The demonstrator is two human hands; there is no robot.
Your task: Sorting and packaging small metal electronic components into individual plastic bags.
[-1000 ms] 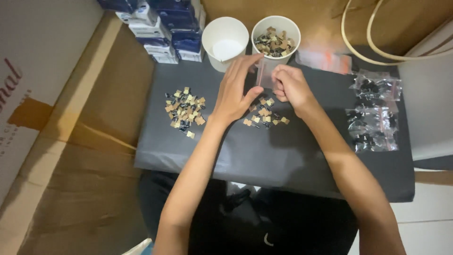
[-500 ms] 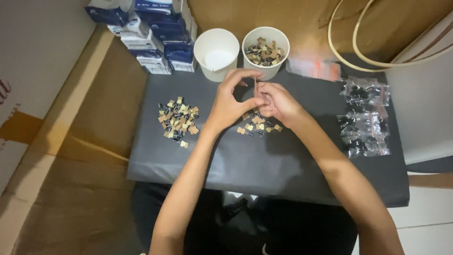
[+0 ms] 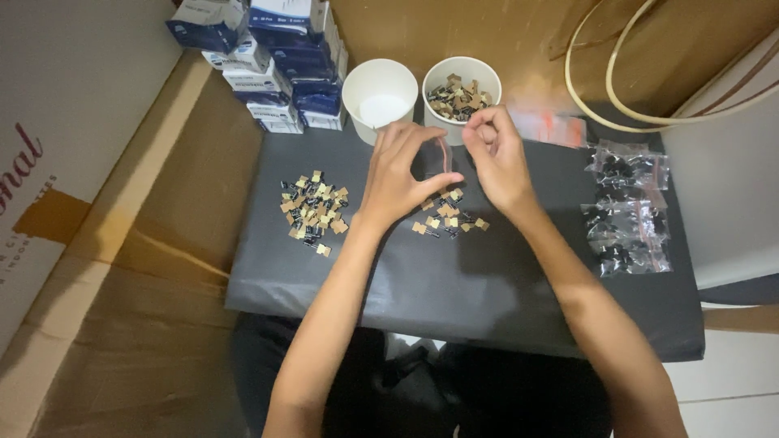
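Note:
My left hand [image 3: 398,174] and my right hand [image 3: 495,154] are raised together over the dark grey tabletop [image 3: 454,276]. Between their fingertips they pinch a small clear plastic bag [image 3: 442,154]. Just below them lies a small scatter of tan-and-black clip parts [image 3: 450,219]. A larger pile of the same parts [image 3: 312,211] lies left of my left wrist. Behind the hands stand two white paper cups: the left cup [image 3: 380,97] looks empty, the right cup [image 3: 461,93] holds several of the parts.
Clear bags of black parts [image 3: 629,207] lie at the right of the tabletop. Stacked blue-and-white boxes [image 3: 272,65] stand at the back left. A cardboard sheet [image 3: 122,268] lies to the left. Pale hoops [image 3: 649,73] lean at the back right, beside a white surface [image 3: 730,195].
My hands have drawn together and lifted off the small scatter of parts, with the clear bag now pinched between both. The camera view shifted slightly.

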